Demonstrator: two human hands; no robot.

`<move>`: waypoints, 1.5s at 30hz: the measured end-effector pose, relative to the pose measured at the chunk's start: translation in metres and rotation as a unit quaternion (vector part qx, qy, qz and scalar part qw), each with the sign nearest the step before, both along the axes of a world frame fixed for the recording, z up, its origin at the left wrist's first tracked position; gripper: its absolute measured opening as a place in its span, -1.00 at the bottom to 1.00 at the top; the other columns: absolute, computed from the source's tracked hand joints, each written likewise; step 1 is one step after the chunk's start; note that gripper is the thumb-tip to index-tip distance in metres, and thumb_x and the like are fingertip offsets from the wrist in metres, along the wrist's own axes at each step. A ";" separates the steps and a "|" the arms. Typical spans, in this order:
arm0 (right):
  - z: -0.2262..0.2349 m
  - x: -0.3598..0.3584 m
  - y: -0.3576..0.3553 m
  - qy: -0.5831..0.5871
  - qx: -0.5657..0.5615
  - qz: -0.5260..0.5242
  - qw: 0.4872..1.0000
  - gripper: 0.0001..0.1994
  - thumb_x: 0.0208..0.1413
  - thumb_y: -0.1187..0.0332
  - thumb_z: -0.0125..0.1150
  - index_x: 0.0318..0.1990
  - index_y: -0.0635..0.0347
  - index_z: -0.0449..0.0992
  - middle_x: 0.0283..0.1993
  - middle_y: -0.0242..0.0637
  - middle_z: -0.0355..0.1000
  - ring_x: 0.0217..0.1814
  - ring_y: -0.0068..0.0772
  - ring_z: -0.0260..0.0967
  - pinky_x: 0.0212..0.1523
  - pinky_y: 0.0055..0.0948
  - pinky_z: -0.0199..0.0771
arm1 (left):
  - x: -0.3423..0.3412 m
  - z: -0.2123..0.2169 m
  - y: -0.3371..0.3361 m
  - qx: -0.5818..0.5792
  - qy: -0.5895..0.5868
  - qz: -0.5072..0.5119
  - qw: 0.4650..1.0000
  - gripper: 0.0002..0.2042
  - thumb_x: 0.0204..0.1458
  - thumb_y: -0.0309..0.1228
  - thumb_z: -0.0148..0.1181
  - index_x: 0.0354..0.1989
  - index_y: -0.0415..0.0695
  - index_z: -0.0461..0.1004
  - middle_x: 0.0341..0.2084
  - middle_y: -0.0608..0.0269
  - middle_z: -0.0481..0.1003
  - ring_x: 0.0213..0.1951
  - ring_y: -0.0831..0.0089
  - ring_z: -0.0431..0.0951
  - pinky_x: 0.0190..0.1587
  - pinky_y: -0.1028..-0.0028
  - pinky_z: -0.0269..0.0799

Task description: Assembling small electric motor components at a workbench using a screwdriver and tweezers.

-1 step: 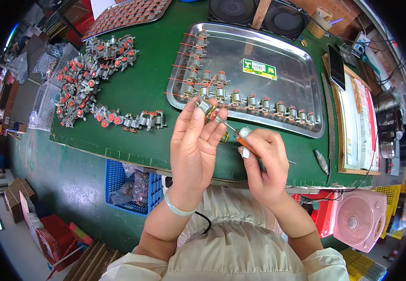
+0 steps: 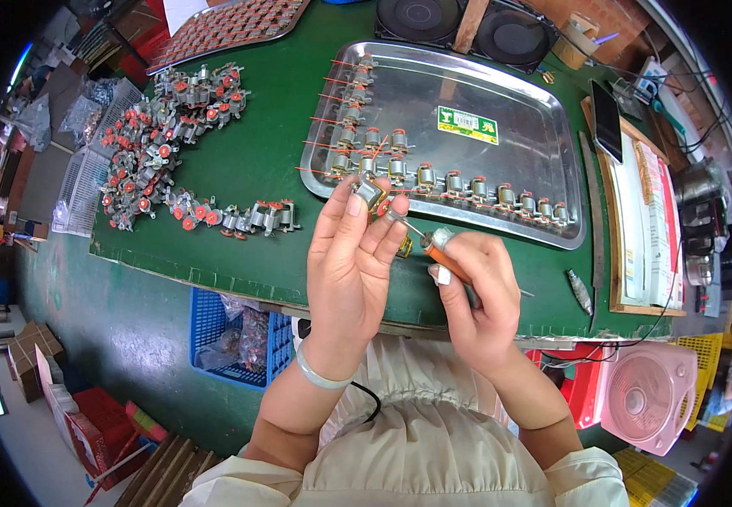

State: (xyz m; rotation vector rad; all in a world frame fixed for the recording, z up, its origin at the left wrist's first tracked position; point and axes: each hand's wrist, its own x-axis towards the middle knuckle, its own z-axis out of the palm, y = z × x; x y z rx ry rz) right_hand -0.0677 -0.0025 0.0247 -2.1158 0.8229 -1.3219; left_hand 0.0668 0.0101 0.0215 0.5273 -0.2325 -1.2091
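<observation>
My left hand is closed, pinching a small silver metal part with a red end between its thumb and fingers above the green bench. My right hand grips an orange-handled tool with a thin metal shaft. The shaft points up and left to my left fingertips, beside the part; exactly what its tip touches is too small to tell. Behind my hands, a steel tray bears rows of similar silver parts with red ends, several with red wires sticking out.
A heap of similar parts lies on the bench's left, and a full tray at the far left. Right of the steel tray are a phone and papers on a board. Below stand a blue crate and a pink fan.
The silver part and the orange handle have turned very slightly in my fingers. Both hands stay in nearly the same place.
</observation>
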 end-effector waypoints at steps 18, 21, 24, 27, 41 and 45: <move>0.000 -0.019 -0.005 -0.375 0.628 0.314 0.606 -0.75 0.07 0.45 0.04 -0.10 0.30 0.31 -0.48 -0.29 0.27 -0.49 -0.58 0.22 -0.50 -0.63 0.25 | -0.003 0.005 0.005 -0.028 -0.141 0.070 0.987 -0.70 0.07 -0.52 -0.04 -0.01 -0.24 0.18 -0.16 -0.04 0.39 -0.20 0.21 0.49 -0.22 0.43 0.51; -0.004 0.000 0.006 -0.265 0.389 0.129 0.873 -0.73 0.14 0.28 -0.06 -0.14 0.32 0.30 -0.49 -0.35 0.27 -0.56 -0.67 0.14 -0.58 -0.66 0.16 | -0.004 0.008 0.006 -0.038 -0.152 0.073 0.985 -0.70 0.06 -0.52 -0.04 -0.01 -0.24 0.18 -0.16 -0.05 0.39 -0.21 0.18 0.50 -0.22 0.41 0.51; 0.000 -0.001 0.011 -0.088 0.187 -0.005 0.978 -0.64 0.19 0.15 -0.18 -0.21 0.33 0.32 -0.52 -0.36 0.26 -0.62 -0.71 0.07 -0.65 -0.66 0.05 | -0.006 0.008 0.010 -0.047 -0.183 0.088 0.978 -0.70 0.06 -0.53 -0.04 0.00 -0.24 0.18 -0.16 -0.06 0.39 -0.21 0.17 0.50 -0.22 0.39 0.51; 0.016 -0.021 0.000 -0.096 0.501 0.150 0.847 -0.63 0.20 0.15 -0.20 -0.24 0.34 0.34 -0.54 -0.36 0.25 -0.63 -0.70 0.05 -0.65 -0.65 0.02 | -0.007 0.007 0.012 -0.064 -0.201 0.090 0.973 -0.69 0.06 -0.54 -0.05 0.00 -0.25 0.18 -0.15 -0.07 0.39 -0.21 0.17 0.50 -0.22 0.38 0.50; 0.017 -0.004 0.011 -0.193 0.452 0.047 0.870 -0.62 0.17 0.11 -0.15 -0.40 0.29 0.36 -0.70 -0.40 0.20 -0.69 -0.69 0.06 -0.62 -0.66 0.10 | -0.009 0.006 0.010 -0.074 -0.198 0.070 0.975 -0.68 0.05 -0.55 -0.03 0.00 -0.25 0.17 -0.16 -0.08 0.39 -0.23 0.16 0.51 -0.25 0.41 0.51; 0.017 -0.018 0.000 -0.113 0.554 0.100 0.819 -0.58 0.17 0.10 -0.18 -0.40 0.37 0.38 -0.68 -0.30 0.22 -0.79 -0.62 0.02 -0.71 -0.63 0.16 | -0.010 0.008 0.014 -0.071 -0.199 0.071 0.975 -0.68 0.05 -0.55 -0.03 0.00 -0.25 0.18 -0.17 -0.08 0.40 -0.23 0.17 0.51 -0.25 0.41 0.51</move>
